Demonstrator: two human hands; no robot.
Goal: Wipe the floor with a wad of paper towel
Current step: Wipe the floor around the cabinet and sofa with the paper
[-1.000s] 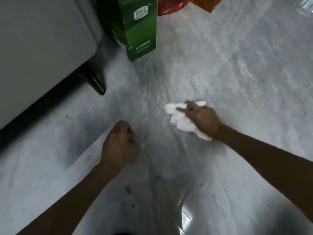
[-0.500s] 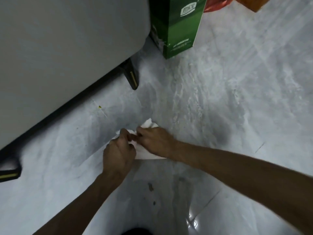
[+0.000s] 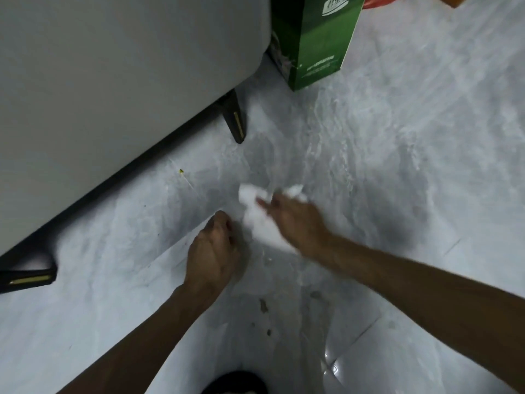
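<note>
The right hand (image 3: 295,220) presses the wad of paper towel (image 3: 257,216) flat against the floor (image 3: 397,166), fingers spread over it and pointing toward 10 o'clock; white paper shows on both sides of the fingers. The wad lies near frame centre, at about 5 o'clock from the black furniture leg (image 3: 235,120) and 6 o'clock from the green carton (image 3: 315,41). The left hand (image 3: 211,251) is curled into a loose fist, knuckles on the floor just beside the wad at its 8 o'clock side; whether it pinches anything cannot be told.

Judged step: mid-wipe over a streaked patch of tile.

Hazards from this position:

- Missed debris — dark specks (image 3: 263,305) lie at 6 o'clock from the wad, near the person's body, and a small yellow crumb (image 3: 181,171) at 10 o'clock, close to the grey cabinet (image 3: 113,81). A stroke confined to the centre would leave both.
- Paper failure — the wad is loosely bunched; on a wet surface it could tear or unroll under an open palm, leaving shreds.
- Collision — a long stroke toward 12 o'clock risks striking the furniture leg or nudging the carton.
- Smearing — a saturated wad would spread the film rather than lift it.
</note>
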